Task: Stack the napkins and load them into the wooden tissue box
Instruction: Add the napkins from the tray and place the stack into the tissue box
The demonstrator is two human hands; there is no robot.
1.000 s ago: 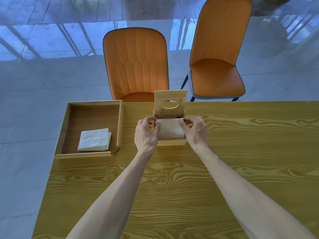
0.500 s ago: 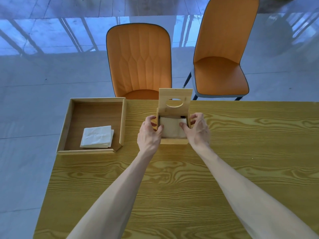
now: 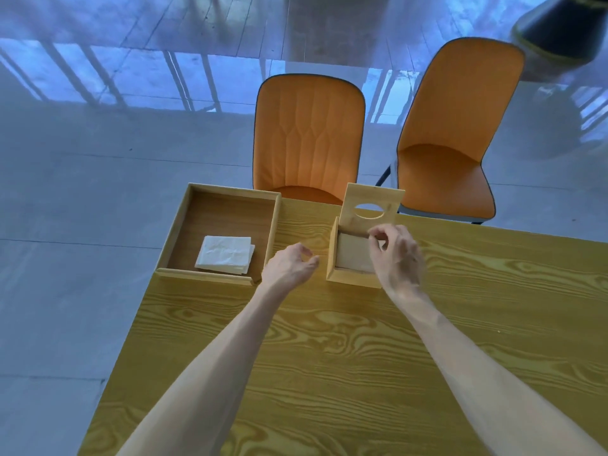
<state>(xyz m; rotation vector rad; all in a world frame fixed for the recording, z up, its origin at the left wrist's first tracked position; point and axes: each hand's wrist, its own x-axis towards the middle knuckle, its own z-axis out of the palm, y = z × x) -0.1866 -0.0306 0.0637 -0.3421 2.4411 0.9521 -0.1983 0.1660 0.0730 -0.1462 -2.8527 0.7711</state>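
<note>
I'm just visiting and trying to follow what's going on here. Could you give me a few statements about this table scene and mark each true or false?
1. The hinged lid of the square wooden tissue box stands open. True.
2. The shallow wooden tray is empty. False: a small stack of white folded napkins lies in it.
3. The left hand holds a napkin. False: it is empty, between tray and box.
4. White napkins show inside the box. True.
5. The right hand rests flat on the yellow wood-grain table. False: it is at the box, fingers curled near the lid.
</note>
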